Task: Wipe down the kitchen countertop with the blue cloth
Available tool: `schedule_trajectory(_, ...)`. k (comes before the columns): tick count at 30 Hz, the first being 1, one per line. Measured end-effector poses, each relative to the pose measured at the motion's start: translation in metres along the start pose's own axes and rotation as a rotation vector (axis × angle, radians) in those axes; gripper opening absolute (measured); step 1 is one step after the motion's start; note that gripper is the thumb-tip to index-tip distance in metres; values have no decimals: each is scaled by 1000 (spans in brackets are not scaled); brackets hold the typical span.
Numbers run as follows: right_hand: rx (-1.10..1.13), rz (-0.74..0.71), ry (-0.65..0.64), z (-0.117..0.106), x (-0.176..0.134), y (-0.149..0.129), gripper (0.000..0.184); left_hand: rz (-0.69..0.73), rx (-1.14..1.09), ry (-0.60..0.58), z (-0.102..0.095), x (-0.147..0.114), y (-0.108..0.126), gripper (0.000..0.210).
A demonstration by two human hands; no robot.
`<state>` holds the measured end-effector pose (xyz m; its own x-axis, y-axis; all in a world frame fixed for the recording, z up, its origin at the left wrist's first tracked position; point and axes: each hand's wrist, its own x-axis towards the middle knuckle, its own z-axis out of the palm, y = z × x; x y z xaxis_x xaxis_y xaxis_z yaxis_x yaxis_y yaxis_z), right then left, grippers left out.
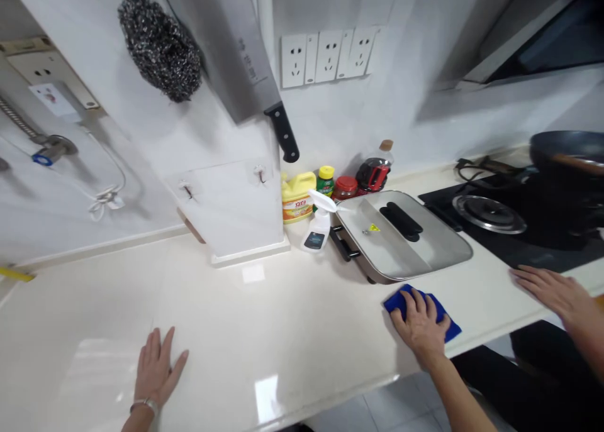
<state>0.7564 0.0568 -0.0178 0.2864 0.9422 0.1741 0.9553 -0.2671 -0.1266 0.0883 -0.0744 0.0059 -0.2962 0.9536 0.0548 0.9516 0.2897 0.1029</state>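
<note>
Across the white countertop (pixel 306 319), left to right: bare stretch, then lidded electric skillet (pixel 396 243). Blue cloth (pixel 453 331) sits just in front of it, near the counter edge. Right hand (pixel 419 328) grips the cloth, fingers bent, pressing down; left hand (pixel 155 369) rests palm-down, fingers spread, holding nothing. I'd flatten the cloth for even contact, clear the co-worker's hand (pixel 557 293), mind the spray bottle (pixel 319 227).

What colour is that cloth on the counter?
The cloth is deep blue, best seen in the head view.
</note>
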Motion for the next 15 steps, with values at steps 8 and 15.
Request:
schedule_trajectory(8,-4,-114,29,0,-58,-49,56,19,-32,17,-8,-6,7,74)
schedule_trajectory(15,126,-514,-96,-21,-137,-176,54,31,-86,50,1,-9,1,73)
